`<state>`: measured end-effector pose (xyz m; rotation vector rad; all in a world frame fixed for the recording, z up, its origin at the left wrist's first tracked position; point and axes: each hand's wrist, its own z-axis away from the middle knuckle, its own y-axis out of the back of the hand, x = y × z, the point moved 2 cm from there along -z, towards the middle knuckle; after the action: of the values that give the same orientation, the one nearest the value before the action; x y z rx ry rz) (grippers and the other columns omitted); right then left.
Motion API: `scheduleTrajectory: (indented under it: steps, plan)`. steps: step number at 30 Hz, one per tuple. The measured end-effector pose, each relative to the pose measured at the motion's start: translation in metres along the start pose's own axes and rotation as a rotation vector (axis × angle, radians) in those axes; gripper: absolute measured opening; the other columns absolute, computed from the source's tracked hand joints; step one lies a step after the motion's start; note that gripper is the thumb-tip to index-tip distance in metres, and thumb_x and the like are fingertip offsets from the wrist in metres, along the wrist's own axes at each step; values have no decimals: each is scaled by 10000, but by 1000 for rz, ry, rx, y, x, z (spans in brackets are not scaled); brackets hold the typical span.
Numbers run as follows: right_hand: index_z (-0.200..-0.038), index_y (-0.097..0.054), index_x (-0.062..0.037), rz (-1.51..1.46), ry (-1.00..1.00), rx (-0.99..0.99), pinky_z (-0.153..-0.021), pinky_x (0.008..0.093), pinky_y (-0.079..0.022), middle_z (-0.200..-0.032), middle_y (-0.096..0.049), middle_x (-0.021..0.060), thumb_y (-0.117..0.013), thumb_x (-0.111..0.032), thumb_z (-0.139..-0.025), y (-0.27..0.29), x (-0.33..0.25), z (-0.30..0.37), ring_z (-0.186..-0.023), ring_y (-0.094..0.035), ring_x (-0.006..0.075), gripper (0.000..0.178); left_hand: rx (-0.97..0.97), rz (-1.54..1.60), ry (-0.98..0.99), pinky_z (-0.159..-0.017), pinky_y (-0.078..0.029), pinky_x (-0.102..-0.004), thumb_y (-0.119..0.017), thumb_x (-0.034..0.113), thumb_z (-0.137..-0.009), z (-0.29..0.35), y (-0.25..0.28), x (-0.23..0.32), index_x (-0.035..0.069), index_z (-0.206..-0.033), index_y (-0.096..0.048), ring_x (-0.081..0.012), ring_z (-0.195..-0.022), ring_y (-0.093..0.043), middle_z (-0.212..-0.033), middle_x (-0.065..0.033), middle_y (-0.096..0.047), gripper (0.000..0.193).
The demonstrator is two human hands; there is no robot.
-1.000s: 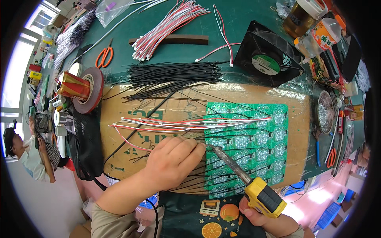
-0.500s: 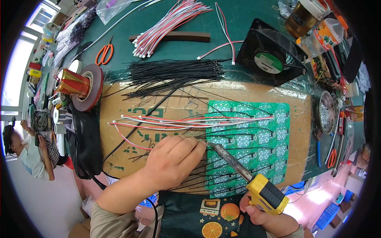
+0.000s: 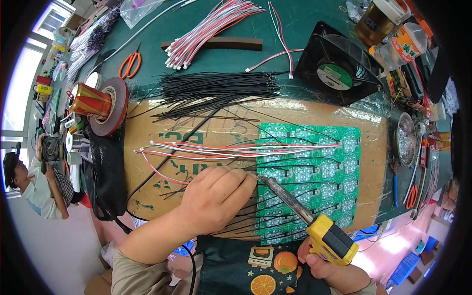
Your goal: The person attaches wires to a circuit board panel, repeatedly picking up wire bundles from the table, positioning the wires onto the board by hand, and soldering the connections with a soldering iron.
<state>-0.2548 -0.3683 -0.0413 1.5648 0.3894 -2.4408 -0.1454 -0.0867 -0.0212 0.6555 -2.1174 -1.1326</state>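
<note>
My left hand (image 3: 216,199) is closed, palm down, over the left edge of a green circuit board panel (image 3: 307,236). A red-and-white cable (image 3: 162,175) runs under its fingers; the pinched end is hidden. My right hand (image 3: 317,260) grips a yellow-and-black soldering iron (image 3: 334,241) from below. The iron's tip meets the board's edge right beside my left fingertips. Black wires stick out leftward from the board across its rows. More red-and-white cables with white connectors lie across the board's upper part and the cardboard (image 3: 142,118).
A bundle of black wires (image 3: 216,87) lies beyond the board, with red-and-white cables (image 3: 206,34) behind. A black fan (image 3: 339,64) stands far right, a metal dish (image 3: 405,137) right. A can (image 3: 91,102) sits on a tape reel at left, near orange scissors (image 3: 130,64). Another person (image 3: 42,182) sits left.
My hands and the soldering iron hold nearly the same place. The whole view has shifted slightly. At left, the other person's raised hand has come down to a dark fan-like frame.
</note>
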Motion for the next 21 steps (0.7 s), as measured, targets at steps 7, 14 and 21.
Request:
scheduleTrajectory:
  steps: [7, 14, 21]
  plan:
    - [-788, -648, -38, -4, -29, 8, -531, 303, -445, -668, -612, 43, -692, -157, -817, 0, -1, 3, -579, -594, 192, 131, 40, 19, 27, -625, -472, -318, -665, 23, -681, -2, -1, 2, 3, -983, -679, -214, -734, -602, -881, -68, -615, 303]
    - [-786, -647, -35, -29, 7, 63, -533, 300, -443, -662, -604, 40, -694, -174, -817, 0, -15, 3, -580, -586, 189, 150, 35, 5, 22, -620, -471, -317, -664, 22, -679, -2, -1, 2, 4, -981, -678, -215, -729, -602, -879, -69, -614, 303]
    - [-801, -644, -32, -13, 51, 60, -527, 307, -449, -673, -602, 52, -705, -180, -816, -2, -11, 2, -581, -589, 192, 161, 54, 2, 25, -600, -465, -318, -665, 14, -672, -4, -2, 3, 2, -963, -678, -211, -713, -604, -871, -71, -612, 292]
